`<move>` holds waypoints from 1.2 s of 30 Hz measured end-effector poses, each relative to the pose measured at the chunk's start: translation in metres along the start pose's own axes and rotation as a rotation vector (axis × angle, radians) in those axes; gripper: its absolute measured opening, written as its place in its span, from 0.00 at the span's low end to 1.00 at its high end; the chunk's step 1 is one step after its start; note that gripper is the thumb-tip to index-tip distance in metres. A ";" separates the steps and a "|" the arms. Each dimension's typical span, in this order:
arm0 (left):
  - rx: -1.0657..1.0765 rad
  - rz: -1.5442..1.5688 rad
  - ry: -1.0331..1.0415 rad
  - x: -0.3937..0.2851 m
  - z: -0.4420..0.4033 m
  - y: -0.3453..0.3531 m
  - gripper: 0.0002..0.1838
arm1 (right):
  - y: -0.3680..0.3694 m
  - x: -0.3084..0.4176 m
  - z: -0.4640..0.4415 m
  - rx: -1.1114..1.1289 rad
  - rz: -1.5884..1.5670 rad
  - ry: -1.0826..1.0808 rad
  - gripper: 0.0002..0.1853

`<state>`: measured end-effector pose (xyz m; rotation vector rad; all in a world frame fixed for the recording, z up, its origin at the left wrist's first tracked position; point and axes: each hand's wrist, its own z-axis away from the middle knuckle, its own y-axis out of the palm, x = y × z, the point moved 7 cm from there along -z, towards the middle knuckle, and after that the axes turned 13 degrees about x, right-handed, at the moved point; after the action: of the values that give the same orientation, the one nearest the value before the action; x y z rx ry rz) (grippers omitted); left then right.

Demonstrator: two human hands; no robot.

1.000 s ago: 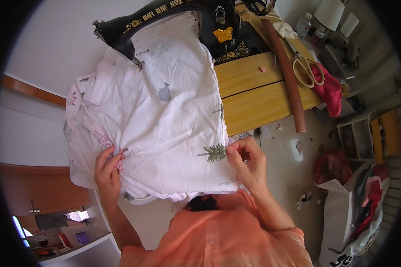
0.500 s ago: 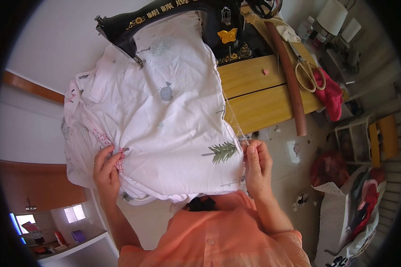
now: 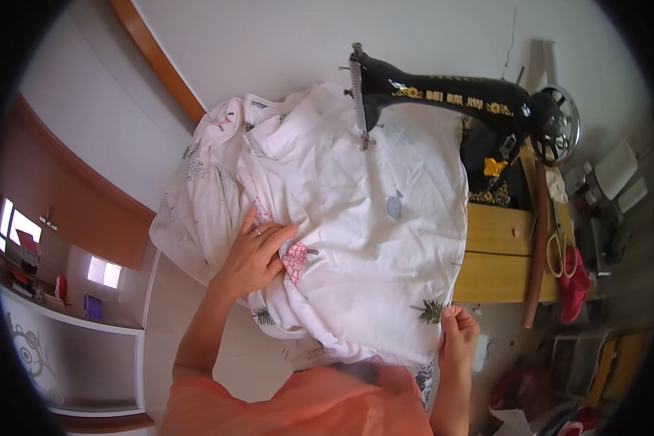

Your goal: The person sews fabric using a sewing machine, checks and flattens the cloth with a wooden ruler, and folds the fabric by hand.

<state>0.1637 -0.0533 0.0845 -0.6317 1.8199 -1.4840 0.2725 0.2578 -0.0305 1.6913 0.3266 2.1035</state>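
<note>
A white cloth (image 3: pixel 356 254) printed with plants and small animals lies spread over the sewing table, bunched on its left side. Above it stands a black sewing machine (image 3: pixel 443 94), the cloth reaching beneath its needle end. My left hand (image 3: pixel 254 254), wearing a ring, grips gathered folds beside a pink print, fingers bent over the fabric. At the cloth's lower right edge, my right hand (image 3: pixel 459 336) pinches the border between thumb and fingers, close to a green leafy print (image 3: pixel 430 312).
The yellow wooden tabletop (image 3: pixel 494 276) shows right of the cloth. Near its right end lie a brown strip (image 3: pixel 536 254), scissors (image 3: pixel 560 251) and a red cloth (image 3: pixel 574 287). A white shelf (image 3: pixel 87 356) stands at left.
My view has swung left, shifting the scene rightward. My left hand now bends further over the folds. My right hand still pinches the edge; the loose thread beside it no longer shows.
</note>
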 end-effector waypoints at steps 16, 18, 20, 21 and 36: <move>0.157 -0.022 -0.089 0.017 0.023 -0.015 0.10 | -0.023 0.049 0.005 -0.251 0.657 -0.373 0.03; 0.006 0.077 -0.258 0.029 0.004 -0.029 0.11 | -0.026 0.045 0.005 -0.203 0.702 -0.334 0.05; -0.151 -0.094 -0.325 0.038 -0.017 -0.043 0.11 | -0.026 0.049 0.008 -0.220 0.754 -0.372 0.06; -0.230 -0.322 -0.309 0.041 -0.026 -0.046 0.12 | -0.024 0.050 0.007 -0.215 0.774 -0.392 0.06; 0.131 -0.495 -0.393 0.106 -0.046 -0.001 0.19 | 0.000 0.028 0.016 -0.093 0.843 -0.304 0.05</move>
<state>0.0602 -0.1029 0.0676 -1.2737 1.3067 -1.6259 0.2832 0.2692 -0.0020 2.3002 -0.6824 2.2520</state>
